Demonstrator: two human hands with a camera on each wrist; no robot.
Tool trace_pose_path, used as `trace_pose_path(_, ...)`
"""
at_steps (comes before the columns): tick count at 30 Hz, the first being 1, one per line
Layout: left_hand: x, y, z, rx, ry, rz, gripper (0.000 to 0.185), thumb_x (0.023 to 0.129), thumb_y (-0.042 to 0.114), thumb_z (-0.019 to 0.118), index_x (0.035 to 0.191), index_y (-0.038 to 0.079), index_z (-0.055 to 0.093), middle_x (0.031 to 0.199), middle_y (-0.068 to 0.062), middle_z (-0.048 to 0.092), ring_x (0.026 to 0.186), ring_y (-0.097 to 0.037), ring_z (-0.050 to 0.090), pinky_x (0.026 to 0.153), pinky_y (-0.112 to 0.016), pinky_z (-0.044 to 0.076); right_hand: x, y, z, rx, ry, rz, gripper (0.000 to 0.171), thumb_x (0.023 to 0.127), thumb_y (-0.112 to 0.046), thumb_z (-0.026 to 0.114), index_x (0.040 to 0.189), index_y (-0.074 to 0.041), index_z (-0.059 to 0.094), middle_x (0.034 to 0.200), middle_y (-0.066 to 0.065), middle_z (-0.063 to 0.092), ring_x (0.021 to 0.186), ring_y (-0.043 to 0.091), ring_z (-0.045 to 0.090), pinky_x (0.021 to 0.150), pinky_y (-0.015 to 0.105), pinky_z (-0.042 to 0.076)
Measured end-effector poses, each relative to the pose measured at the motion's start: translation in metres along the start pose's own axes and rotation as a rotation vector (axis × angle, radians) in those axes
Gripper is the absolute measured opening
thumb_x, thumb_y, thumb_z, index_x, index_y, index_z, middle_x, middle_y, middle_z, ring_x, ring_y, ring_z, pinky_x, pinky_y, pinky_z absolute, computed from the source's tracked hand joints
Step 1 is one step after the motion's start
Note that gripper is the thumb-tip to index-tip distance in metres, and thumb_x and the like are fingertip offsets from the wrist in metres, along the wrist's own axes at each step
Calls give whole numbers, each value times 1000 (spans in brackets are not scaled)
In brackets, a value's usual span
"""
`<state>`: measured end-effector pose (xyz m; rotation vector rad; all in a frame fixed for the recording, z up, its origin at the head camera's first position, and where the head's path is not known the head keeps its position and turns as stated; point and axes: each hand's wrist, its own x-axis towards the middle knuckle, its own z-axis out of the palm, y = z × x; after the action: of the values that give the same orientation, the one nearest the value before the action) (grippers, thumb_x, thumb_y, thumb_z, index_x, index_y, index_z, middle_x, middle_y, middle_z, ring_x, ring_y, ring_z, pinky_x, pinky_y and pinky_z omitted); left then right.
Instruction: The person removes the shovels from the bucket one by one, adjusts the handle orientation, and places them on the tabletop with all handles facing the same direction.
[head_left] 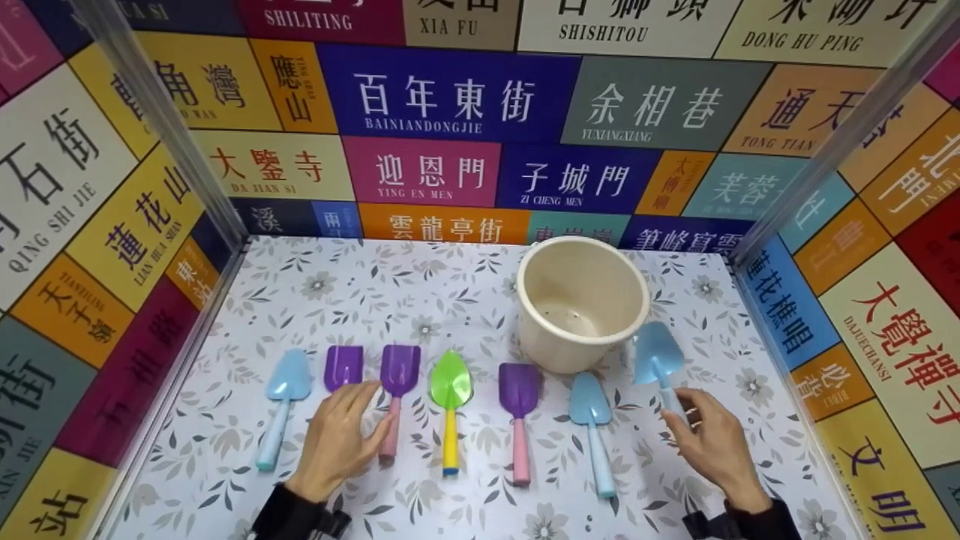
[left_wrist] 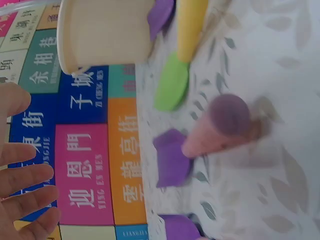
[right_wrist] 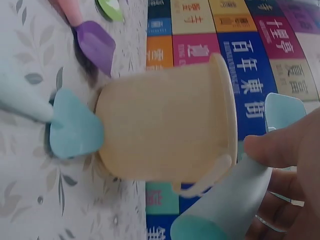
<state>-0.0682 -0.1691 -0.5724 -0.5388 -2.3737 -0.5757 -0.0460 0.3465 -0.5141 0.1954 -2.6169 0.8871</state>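
Observation:
My right hand (head_left: 712,442) grips the handle of a light blue toy shovel (head_left: 658,351), blade up, beside the cream bucket (head_left: 547,341). The right wrist view shows thumb and fingers around its handle (right_wrist: 225,200). My left hand (head_left: 341,435) hovers over the row of shovels, fingers extended and holding nothing. It hides the handle of one purple shovel (head_left: 343,366); another purple shovel with a pink handle (head_left: 400,371) lies just right of it. Along the row also lie a green shovel with a yellow handle (head_left: 451,382), a third purple one (head_left: 519,390) and a light blue one (head_left: 589,401).
Another light blue shovel (head_left: 288,379) lies at the row's left end. The bucket stands upright behind the row's right part. A floral-patterned tabletop (head_left: 225,420) is enclosed by panels covered in colored signs (head_left: 450,97) at the back and both sides.

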Motion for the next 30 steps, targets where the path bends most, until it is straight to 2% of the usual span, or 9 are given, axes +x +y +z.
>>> trace_pose_path(3, -11, -8, -3, 22, 3, -14, 51, 76, 19, 87, 120, -2, 73, 113, -19, 77, 101, -36, 72, 84, -51, 61, -4, 12, -6, -23, 6, 70, 28, 89, -1, 79, 115, 6, 71, 90, 11, 71, 72, -6, 57, 61, 14, 49)
trace_pose_path(6, -20, -16, -5, 32, 10, -29, 50, 76, 19, 87, 120, -3, 73, 113, -20, 77, 100, -37, 72, 82, -50, 61, -7, 24, -12, -70, -28, 172, 29, 93, -7, 78, 117, 6, 70, 92, 14, 72, 72, -1, 59, 64, 21, 51)
trace_pose_path(12, -31, -24, -7, 39, 26, -48, 51, 76, 19, 84, 120, -5, 73, 111, -22, 77, 97, -38, 72, 79, -51, 61, -13, 50, -11, -108, -194, 396, 37, 100, -16, 71, 127, 9, 64, 100, 21, 71, 81, 23, 66, 70, 33, 50)
trace_pose_path(15, -35, -25, -7, 44, 23, -56, 51, 76, 18, 84, 120, -5, 73, 111, -21, 77, 96, -37, 72, 77, -51, 61, -15, 64, -5, -93, -265, 468, 40, 101, -17, 69, 129, 10, 62, 102, 21, 70, 83, 24, 67, 70, 33, 51)
trace_pose_path(20, -39, -25, -6, 47, 15, -65, 51, 76, 18, 84, 121, -5, 73, 111, -21, 77, 96, -37, 72, 77, -51, 61, -18, 79, 6, -71, -354, 517, 42, 101, -18, 66, 130, 11, 61, 100, 18, 70, 79, 18, 65, 66, 31, 50)
trace_pose_path(23, -41, -25, -5, 45, 16, -63, 51, 77, 18, 83, 121, -5, 73, 112, -21, 77, 97, -37, 73, 78, -51, 61, -18, 84, 14, -64, -407, 543, 44, 102, -21, 65, 131, 12, 60, 101, 19, 71, 82, 21, 66, 68, 32, 50)
trace_pose_path(30, -42, -23, -3, 48, 14, -70, 51, 76, 17, 84, 120, -6, 73, 111, -22, 78, 97, -38, 73, 77, -51, 61, -20, 90, 33, -91, -470, 539, 39, 101, -21, 65, 123, 12, 65, 96, 15, 73, 83, 24, 67, 71, 35, 50)
